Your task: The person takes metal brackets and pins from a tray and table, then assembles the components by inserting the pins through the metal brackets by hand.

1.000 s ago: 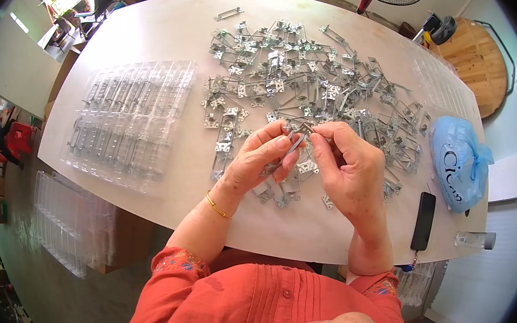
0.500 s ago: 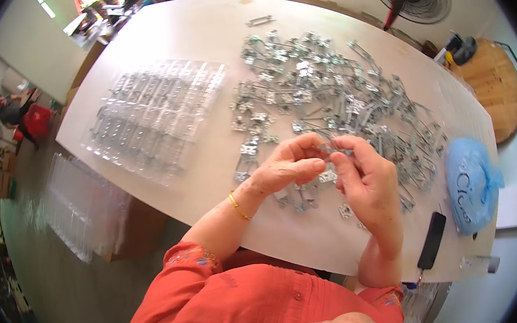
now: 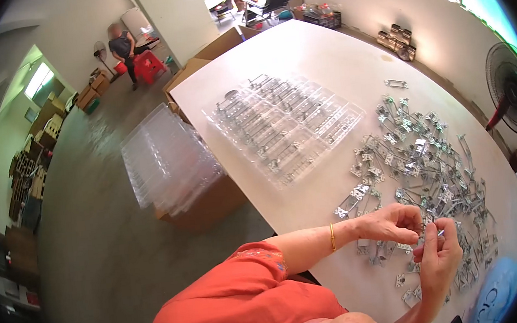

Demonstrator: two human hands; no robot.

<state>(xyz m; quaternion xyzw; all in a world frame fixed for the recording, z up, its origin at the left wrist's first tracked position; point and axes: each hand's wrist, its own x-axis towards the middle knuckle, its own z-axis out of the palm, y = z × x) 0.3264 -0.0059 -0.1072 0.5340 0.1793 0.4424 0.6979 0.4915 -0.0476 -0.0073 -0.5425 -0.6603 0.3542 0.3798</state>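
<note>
Fingers [image 3: 451, 231] of the right hand [image 3: 440, 260] are bent in toward the thumb and appear to pinch a small shiny piece [image 3: 441, 233], too little of which shows to tell its form. The left hand [image 3: 393, 224] is just beside it, fingers curled and thumb reaching toward the right hand; whether it grips anything cannot be told. Both are low in the right half of the frame, over the near edge of the heap [image 3: 420, 145] of loose metal parts.

The heap spreads across the right of the surface [image 3: 322, 49], with one part [image 3: 396, 83] lying apart above it. Near the middle of the frame, a see-through tray [image 3: 286, 127] holds rows of similar parts. So a good share seems laid in, though glare hides whether every slot is filled. Much is still loose: the heap looks larger than what the tray holds. Left of the surface, more trays [image 3: 161, 155] rest on a box [image 3: 210, 205]; no parts can be made out in them.
</note>
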